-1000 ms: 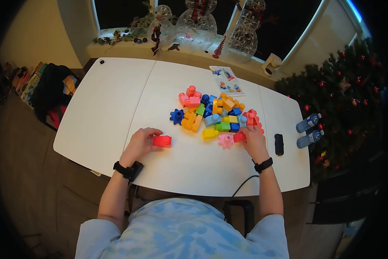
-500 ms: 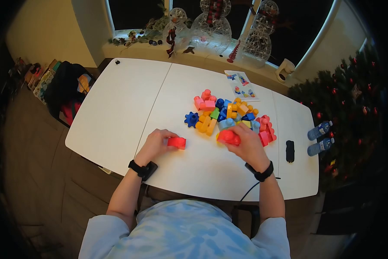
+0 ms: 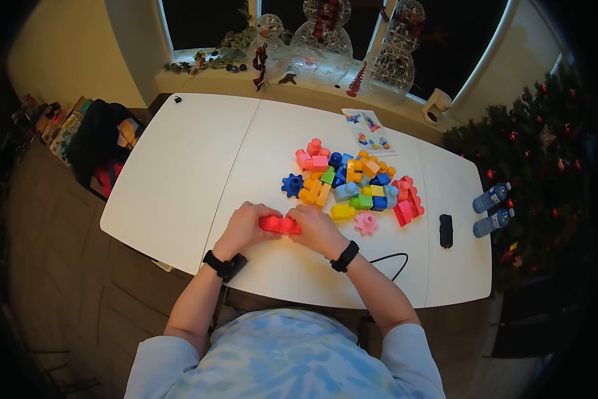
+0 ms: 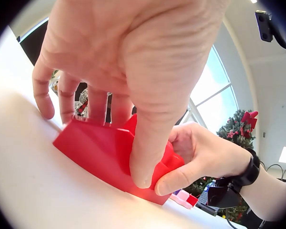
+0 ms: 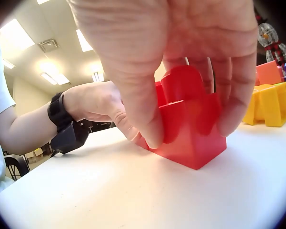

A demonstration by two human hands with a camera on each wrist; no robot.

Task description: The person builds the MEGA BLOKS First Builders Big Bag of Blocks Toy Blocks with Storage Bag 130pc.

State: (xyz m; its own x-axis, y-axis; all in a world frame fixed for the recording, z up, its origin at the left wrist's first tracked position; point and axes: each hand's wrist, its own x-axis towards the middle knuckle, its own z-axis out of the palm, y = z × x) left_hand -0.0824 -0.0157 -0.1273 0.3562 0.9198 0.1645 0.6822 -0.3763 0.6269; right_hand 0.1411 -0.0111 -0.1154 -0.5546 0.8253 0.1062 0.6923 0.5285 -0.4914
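Near the front middle of the table, my left hand (image 3: 243,227) grips a red toy building block (image 4: 97,148), its thumb along the near side. My right hand (image 3: 320,233) holds a second red block (image 5: 200,131) with a rounded stud on top, pinched between thumb and fingers. The two red blocks meet end to end between my hands, low over the white table (image 3: 179,179). Behind them, a yellow block (image 3: 343,212) and a pink gear-shaped block (image 3: 366,223) lie at the near edge of the block pile.
The pile also has a blue gear-shaped block (image 3: 292,185), orange blocks (image 3: 315,193) and red blocks (image 3: 408,203). A picture sheet (image 3: 378,143) lies behind it. To the right are a black case (image 3: 446,231) and two water bottles (image 3: 491,197). A black cable (image 3: 402,266) crosses the front edge.
My right hand took a red block from the pile's near right side and carried it left against the block in my left hand. The left hand kept its hold.
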